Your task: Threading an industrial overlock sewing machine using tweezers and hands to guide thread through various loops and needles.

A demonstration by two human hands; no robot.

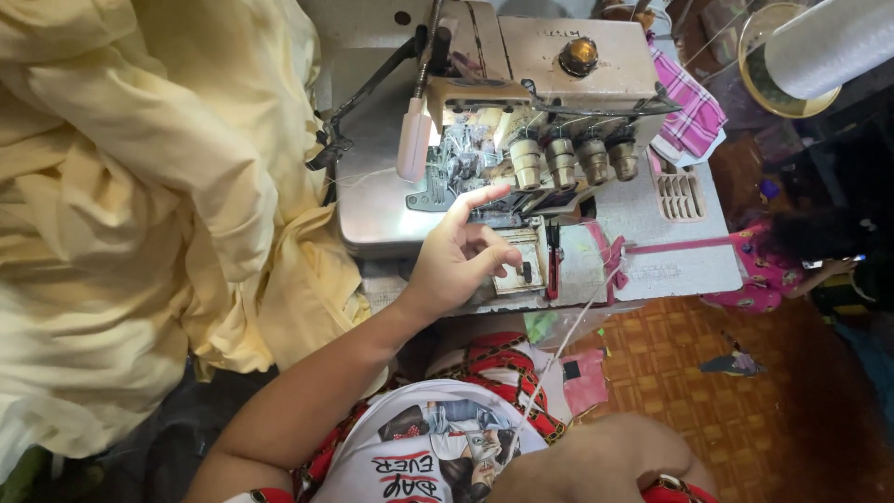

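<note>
One left hand (pixel 458 265) reaches the sewing machine (pixel 521 121) — yellow cloth (pixel 140 214) heaped beside.

Floor: orange-brown parquet-patterned floor (pixel 708 391), littered with small fabric scraps (pixel 736 361).
Furniture: worn grey sewing table top (pixel 694 251).
Left side: heap of pale yellow cloth (pixel 121 214).
Light: bright and even, darker toward the right edge.
</note>
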